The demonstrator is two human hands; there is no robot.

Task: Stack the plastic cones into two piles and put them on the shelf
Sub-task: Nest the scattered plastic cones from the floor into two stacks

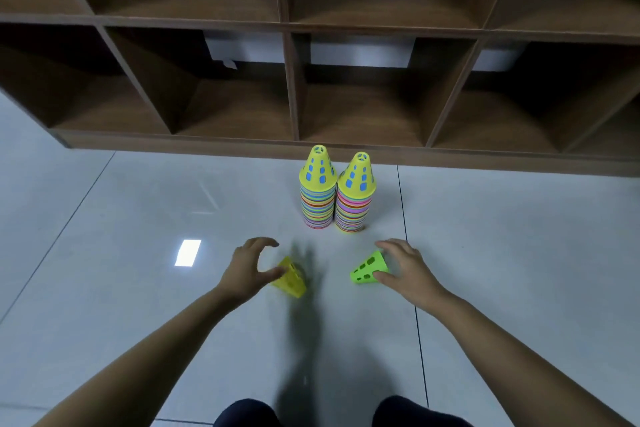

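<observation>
Two tall piles of many-coloured plastic cones stand side by side on the floor, the left pile (318, 189) and the right pile (355, 194), each topped by a yellow cone. Nearer to me, a yellow cone (290, 278) lies tipped on the tiles; my left hand (247, 269) touches it with thumb and curled fingers around its narrow end. A green cone (367, 269) lies on its side, and my right hand (403, 267) holds its narrow end between thumb and fingers.
A brown wooden shelf (294, 87) with open cubbies stands just behind the piles, its bottom row at floor level. The floor is pale glossy tile (138, 288) with dark joints. My knees (249, 414) show at the bottom edge.
</observation>
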